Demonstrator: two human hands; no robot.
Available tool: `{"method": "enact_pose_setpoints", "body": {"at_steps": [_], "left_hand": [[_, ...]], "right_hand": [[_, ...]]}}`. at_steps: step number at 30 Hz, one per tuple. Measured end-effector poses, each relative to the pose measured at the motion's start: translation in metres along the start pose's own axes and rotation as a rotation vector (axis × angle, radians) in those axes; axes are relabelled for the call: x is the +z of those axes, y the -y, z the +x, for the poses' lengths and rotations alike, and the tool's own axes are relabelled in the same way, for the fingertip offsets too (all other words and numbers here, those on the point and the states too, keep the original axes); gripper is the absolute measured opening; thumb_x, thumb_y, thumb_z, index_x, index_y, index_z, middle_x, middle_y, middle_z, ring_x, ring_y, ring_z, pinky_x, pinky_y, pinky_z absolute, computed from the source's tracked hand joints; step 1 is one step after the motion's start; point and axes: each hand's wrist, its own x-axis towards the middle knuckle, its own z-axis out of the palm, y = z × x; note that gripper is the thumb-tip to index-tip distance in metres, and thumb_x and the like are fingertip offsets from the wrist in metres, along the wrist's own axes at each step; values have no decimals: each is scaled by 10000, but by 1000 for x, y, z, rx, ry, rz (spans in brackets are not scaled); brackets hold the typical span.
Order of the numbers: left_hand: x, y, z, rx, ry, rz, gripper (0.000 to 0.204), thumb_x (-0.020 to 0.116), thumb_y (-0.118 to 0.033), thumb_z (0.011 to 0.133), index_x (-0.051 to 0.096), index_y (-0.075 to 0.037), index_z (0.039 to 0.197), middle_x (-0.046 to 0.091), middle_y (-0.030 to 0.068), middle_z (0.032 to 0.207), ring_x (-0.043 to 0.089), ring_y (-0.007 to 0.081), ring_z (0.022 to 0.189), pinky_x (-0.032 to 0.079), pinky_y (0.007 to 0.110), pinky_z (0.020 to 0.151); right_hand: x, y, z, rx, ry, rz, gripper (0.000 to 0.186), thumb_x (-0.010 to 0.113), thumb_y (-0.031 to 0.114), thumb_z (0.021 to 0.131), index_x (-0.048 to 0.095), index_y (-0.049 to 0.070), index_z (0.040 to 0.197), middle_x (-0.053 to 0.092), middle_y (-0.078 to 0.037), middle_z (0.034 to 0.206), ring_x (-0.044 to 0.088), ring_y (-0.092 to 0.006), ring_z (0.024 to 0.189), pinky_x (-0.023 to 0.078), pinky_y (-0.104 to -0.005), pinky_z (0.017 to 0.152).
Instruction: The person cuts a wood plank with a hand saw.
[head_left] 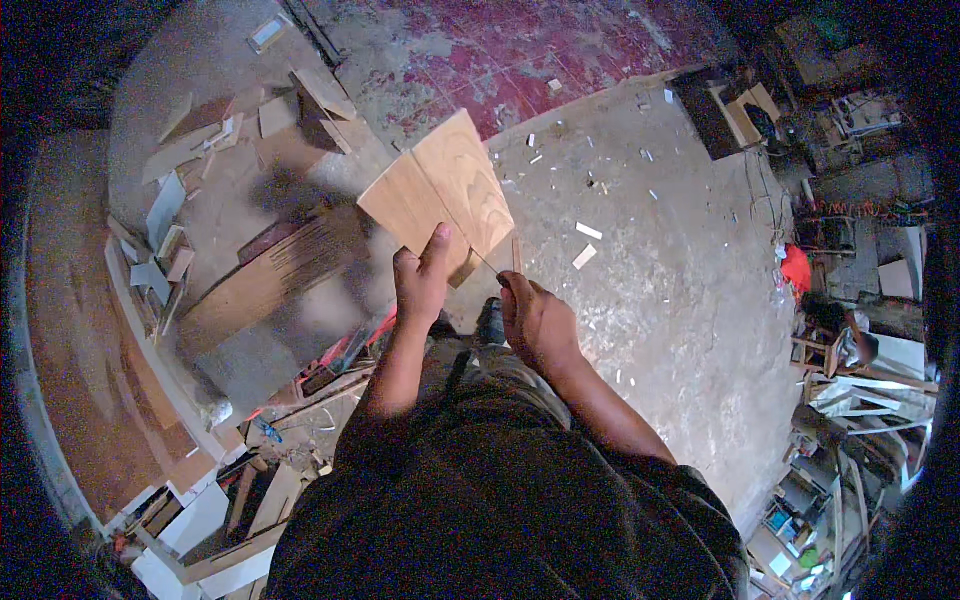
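Nearest, a dark shirt (480, 490) is seen at the lower edge. Around mid-frame, a thin tool (487, 265) is clamped in the right hand's (540, 320) grip; its long axis is slanted toward the upper left, in line with a dark line on the board (468, 175), where its tip cannot be made out. The board is held above the floor (680, 320), just above the centre, clamped in the left hand's (422, 285) grip; its far corner is pointed toward the top. Farther off, wood scraps (280, 115) are strewn at upper left.
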Motion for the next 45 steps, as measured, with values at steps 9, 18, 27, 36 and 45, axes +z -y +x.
{"method": "enact_pose_setpoints", "body": {"at_steps": [9,18,27,36,45], "left_hand": [[-17,-18,3,12,-150,-149,435,581,-321,923,589,87,1074,641,121,1022,594,172,887,475,316,769],[-22,-25,-6,-8,-229,-380,393,614,-284,905,582,70,1073,623,123,1050,579,149,931,473,308,792],[-14,-41,-11,14,-50,-23,354,609,-272,915,611,51,1058,655,86,1001,604,160,891,471,296,792],[-12,-49,-17,149,-74,128,379,591,-296,925,621,69,1020,666,102,958,595,149,867,467,307,769],[-19,-41,0,64,-216,-75,387,612,-261,910,586,90,1070,646,132,1032,589,181,921,454,322,815]], "right_hand": [[-7,19,3,-61,127,-135,214,499,238,909,565,113,1071,659,-177,817,637,-387,678,506,-501,595],[-22,27,-14,-91,189,-175,250,518,255,897,559,110,1097,647,-190,738,634,-392,646,504,-501,563],[-6,32,4,-224,55,-194,222,486,251,913,511,64,1028,627,-204,673,620,-397,579,489,-505,510],[7,39,21,-151,107,-294,214,429,268,925,515,84,990,645,-169,661,650,-353,585,517,-477,515],[3,41,12,-149,140,-317,214,468,286,929,505,110,1044,638,-172,649,640,-376,586,504,-484,500]]}}
